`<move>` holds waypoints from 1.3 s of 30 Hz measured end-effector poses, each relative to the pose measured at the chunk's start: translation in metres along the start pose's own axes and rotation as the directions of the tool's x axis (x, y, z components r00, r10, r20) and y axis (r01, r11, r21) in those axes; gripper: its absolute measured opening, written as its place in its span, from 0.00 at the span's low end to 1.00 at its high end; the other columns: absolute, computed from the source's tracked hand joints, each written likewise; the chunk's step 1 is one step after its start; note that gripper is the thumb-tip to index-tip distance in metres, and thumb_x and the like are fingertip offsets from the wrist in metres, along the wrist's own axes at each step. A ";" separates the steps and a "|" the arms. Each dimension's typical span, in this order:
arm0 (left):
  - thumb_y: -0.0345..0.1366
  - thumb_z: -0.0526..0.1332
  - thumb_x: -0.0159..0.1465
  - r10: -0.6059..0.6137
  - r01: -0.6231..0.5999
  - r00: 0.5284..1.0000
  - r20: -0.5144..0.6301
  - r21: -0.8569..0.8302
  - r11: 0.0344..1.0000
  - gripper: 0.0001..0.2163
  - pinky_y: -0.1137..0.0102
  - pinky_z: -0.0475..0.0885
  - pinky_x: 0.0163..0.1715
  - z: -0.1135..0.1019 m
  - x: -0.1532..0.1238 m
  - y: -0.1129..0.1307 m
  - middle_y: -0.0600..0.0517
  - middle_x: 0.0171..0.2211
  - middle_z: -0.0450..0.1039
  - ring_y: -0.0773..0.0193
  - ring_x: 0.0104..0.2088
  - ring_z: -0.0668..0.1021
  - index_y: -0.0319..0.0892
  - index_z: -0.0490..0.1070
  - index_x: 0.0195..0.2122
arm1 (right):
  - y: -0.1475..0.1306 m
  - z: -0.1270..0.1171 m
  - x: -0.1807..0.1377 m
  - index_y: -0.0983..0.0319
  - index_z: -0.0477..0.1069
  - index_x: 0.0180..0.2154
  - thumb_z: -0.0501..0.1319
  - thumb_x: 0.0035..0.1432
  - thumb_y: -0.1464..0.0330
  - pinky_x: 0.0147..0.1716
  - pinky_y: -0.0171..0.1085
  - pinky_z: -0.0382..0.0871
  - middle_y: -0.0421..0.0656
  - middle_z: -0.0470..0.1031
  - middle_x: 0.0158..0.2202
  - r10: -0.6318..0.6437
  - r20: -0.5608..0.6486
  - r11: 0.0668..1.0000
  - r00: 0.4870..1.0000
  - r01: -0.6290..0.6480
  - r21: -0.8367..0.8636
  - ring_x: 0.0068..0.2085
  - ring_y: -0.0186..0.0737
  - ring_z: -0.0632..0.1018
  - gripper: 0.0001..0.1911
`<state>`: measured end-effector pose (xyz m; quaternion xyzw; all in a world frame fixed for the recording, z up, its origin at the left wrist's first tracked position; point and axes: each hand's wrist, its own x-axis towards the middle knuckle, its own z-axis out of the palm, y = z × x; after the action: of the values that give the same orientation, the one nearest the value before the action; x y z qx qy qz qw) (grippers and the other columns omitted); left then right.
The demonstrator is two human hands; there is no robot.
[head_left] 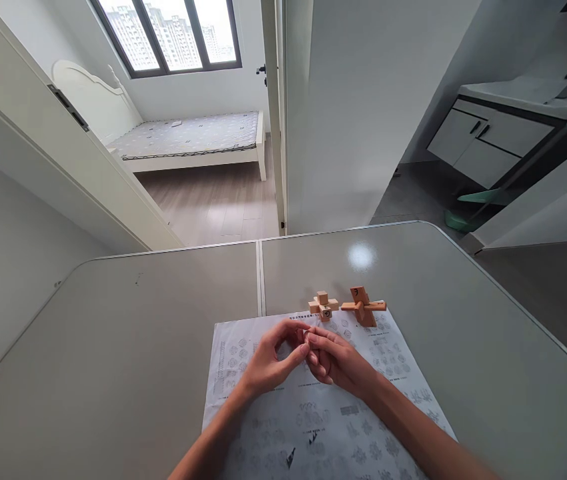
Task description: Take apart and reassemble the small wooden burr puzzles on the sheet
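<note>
Pale puzzle (pixel 323 306) stands at the far edge of the sheet (pixel 258 427), beyond the hands; its bars cross squarely, with no evident long axis. Orange puzzle (pixel 360 310), just to the right, has its long axis side to side, crossed by a tilted plate. Both are wooden and bear dark marks. Left hand (pixel 269 363) and right hand (pixel 346 367) meet at the fingertips above the sheet; whether they grip anything cannot be told. Table (pixel 113 373) extends widely left; a narrower area reaches the slanting right edge.
</note>
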<state>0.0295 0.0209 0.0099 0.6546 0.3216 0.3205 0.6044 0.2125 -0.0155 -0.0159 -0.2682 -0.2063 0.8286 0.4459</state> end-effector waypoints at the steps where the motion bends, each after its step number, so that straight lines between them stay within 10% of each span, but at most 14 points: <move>1: 0.41 0.64 0.71 0.001 -0.001 1.000 0.000 -0.001 1.000 0.13 0.63 0.75 0.46 0.000 0.000 0.000 0.48 0.35 0.80 0.58 0.38 0.82 0.41 0.74 0.53 | 0.000 0.000 0.000 0.63 0.73 0.38 0.70 0.64 0.60 0.15 0.28 0.56 0.36 0.71 0.24 0.000 0.000 1.000 1.000 0.000 0.000 0.19 0.28 0.66 0.14; 39: 0.44 0.64 0.70 -0.008 0.008 1.000 -0.001 -0.013 1.000 0.15 0.63 0.75 0.47 0.001 0.000 0.001 0.48 0.34 0.80 0.58 0.38 0.82 0.40 0.74 0.52 | 0.002 -0.003 0.000 0.63 0.72 0.37 0.70 0.64 0.59 0.15 0.28 0.56 0.36 0.71 0.24 0.003 0.006 1.000 1.000 -0.003 0.005 0.20 0.29 0.67 0.14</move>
<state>0.0301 0.0204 0.0104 0.6491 0.3225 0.3207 0.6097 0.2129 -0.0165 -0.0192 -0.2650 -0.2050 0.8306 0.4448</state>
